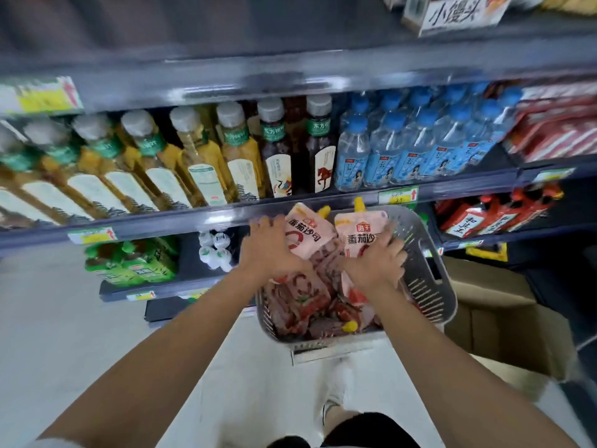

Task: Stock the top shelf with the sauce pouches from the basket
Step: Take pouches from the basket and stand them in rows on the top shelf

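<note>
Over the basket point(426, 286): my left hand point(274, 250) grasps the left pouch point(305, 236); my right hand point(376, 263) grasps the right pouch point(358, 232), just beside it.

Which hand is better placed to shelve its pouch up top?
Probably the left hand: it holds a pouch below a bare stretch of the top shelf; a box sits above the right hand.

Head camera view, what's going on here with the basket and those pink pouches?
A person stands at a shop shelf with both hands in a grey basket full of sauce pouches. The left hand grips one pink pouch, and the right hand grips a second pouch. Both are held above the pile with their yellow caps pointing up. No pouch in view sits on the top shelf yet.
</note>
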